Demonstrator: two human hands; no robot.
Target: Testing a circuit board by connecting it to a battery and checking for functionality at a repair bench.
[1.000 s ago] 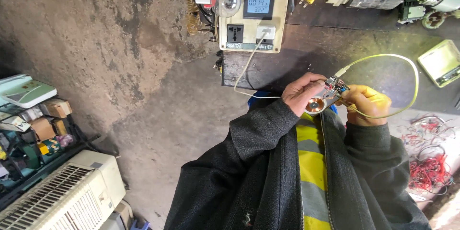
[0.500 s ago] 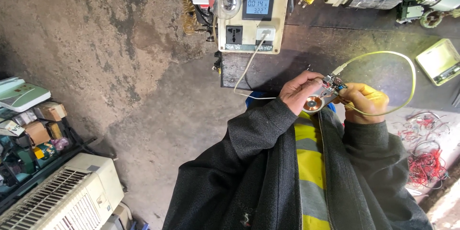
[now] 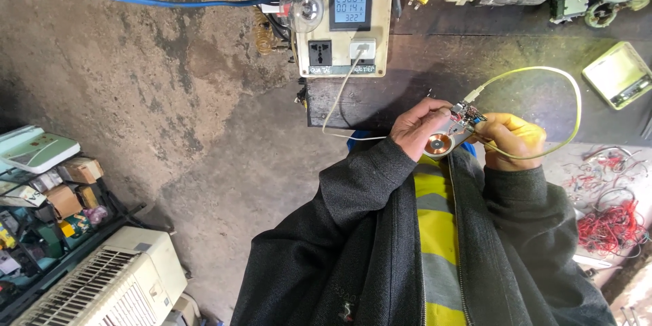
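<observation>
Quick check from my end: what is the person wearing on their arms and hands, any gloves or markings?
No gloves: the left hand and right hand are bare. Both arms are covered to the wrist by long dark, near-black jacket sleeves with plain cuffs. The jacket hangs open over a yellow vest with a grey band. No rings, watch or sleeve markings can be made out.

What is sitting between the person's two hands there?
In the head view, a small circuit board with a round copper coil below it sits between the left hand and right hand; both pinch it.
</observation>
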